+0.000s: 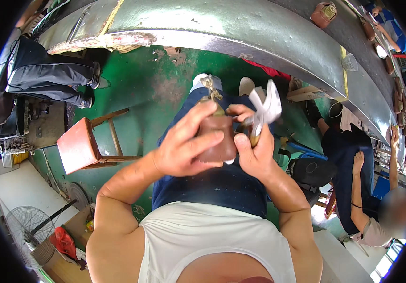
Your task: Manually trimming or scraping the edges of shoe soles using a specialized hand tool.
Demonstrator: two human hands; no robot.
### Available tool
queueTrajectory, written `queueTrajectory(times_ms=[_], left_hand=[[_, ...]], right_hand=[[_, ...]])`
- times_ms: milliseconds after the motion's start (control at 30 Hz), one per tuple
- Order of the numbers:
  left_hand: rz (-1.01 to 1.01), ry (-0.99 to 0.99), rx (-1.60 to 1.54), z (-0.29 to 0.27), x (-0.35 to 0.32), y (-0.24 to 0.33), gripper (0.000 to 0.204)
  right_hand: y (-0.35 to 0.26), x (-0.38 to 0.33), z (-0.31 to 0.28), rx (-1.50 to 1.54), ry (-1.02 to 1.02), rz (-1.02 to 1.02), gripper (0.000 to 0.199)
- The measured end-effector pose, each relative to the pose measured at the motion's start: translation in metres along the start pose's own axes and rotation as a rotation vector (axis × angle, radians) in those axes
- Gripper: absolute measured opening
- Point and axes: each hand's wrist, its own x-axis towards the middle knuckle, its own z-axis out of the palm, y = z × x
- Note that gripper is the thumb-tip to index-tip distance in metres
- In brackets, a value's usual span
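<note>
Above my lap I hold a brown, shoe-like leather piece (216, 140), seemingly stretched over a last, its shape partly covered by fingers. My left hand (188, 141) is closed round its left side, fingers lying across it. My right hand (258, 153) is closed on the handle of a pair of metal pincers (266, 104), whose bright curved jaws point up and away from me. The right fingertips are close to the leather piece's right side; whether they touch it I cannot tell. Just beyond the piece stands a knotted metal-and-cord post (210, 87) between my knees.
A long metal-topped bench (179, 21) curves across the far side. Another brown shoe piece (323, 15) and a clear cup (350, 62) sit on it. To my left are a wooden stool (78, 146) and a fan (28, 231). People are at left and right.
</note>
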Motion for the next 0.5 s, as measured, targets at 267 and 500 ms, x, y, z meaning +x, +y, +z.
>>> queueTrajectory(times_ms=[267, 500], left_hand=[[0.079, 0.147, 0.334, 0.017, -0.040, 0.019, 0.056], [0.159, 0.198, 0.370, 0.023, -0.048, 0.017, 0.038]], right_hand=[[-0.005, -0.005, 0.005, 0.019, -0.067, -0.373, 0.029], [-0.004, -0.018, 0.004, 0.037, -0.135, -0.353, 0.023]])
